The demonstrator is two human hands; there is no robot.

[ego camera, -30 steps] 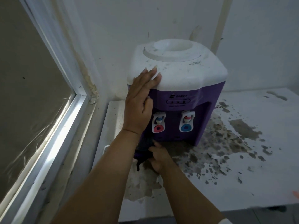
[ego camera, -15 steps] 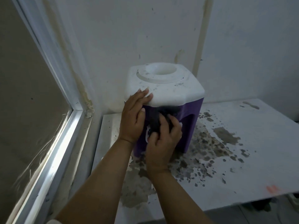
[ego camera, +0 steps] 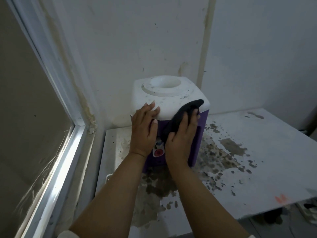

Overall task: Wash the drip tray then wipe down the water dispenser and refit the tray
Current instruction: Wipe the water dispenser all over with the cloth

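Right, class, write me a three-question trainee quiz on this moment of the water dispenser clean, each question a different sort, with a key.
1. True or false: the left hand lies flat against the water dispenser, fingers straight.
2. Multiple choice: the black cloth is under which hand? A) left hand B) right hand C) neither
3. Fill in: the one tap that shows between the wrists has a ___ button.

Key: 1 true. 2 B; the right hand presses the cloth to the dispenser's front, its end lying over the white top edge. 3 red.
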